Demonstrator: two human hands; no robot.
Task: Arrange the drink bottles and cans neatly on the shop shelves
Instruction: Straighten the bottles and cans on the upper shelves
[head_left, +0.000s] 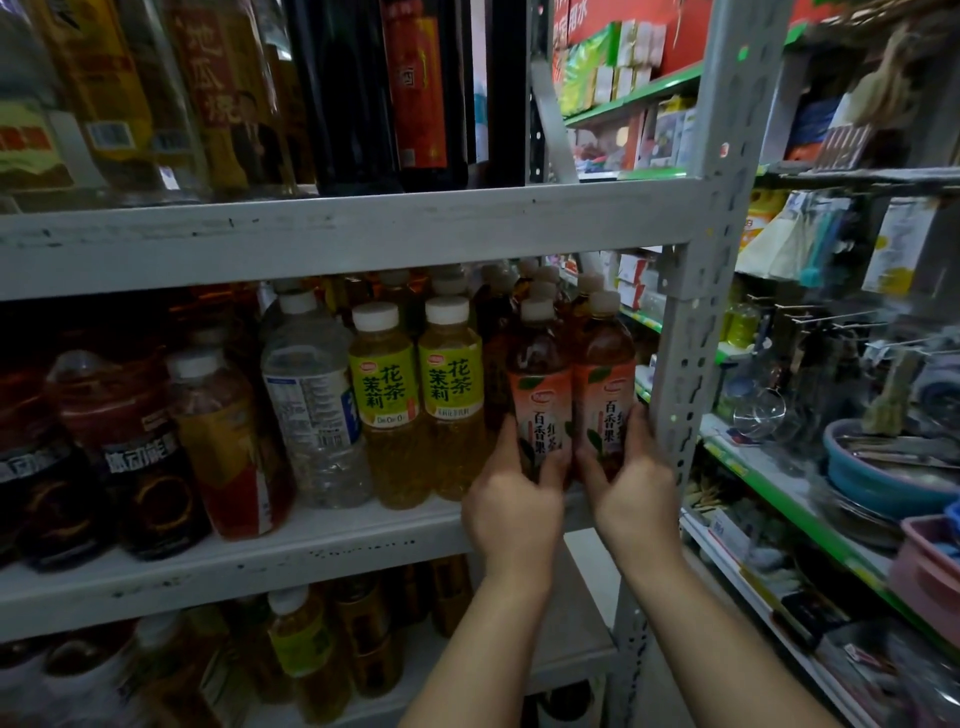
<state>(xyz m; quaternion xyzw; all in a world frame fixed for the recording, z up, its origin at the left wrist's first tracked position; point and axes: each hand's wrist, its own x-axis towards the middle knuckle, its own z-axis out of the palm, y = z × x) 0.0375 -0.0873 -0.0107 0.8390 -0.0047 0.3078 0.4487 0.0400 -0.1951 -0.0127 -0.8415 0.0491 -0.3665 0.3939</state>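
Note:
Two passion-fruit tea bottles with orange labels and white caps stand upright at the right end of the middle grey shelf (332, 525). My left hand (511, 499) grips the lower part of the left tea bottle (540, 384). My right hand (631, 488) grips the lower part of the right tea bottle (605, 379), close to the shelf's upright post. More bottles of the same kind stand in a row behind them. Two jasmine tea bottles (387, 395) with yellow-green labels stand just to the left.
A clear water bottle (311, 405) and dark drink bottles (140, 457) fill the shelf's left part. Tall liquor bottles (415, 88) stand on the shelf above, more drinks below. The grey perforated post (691, 322) borders the right; beyond it are green-edged shelves with household goods.

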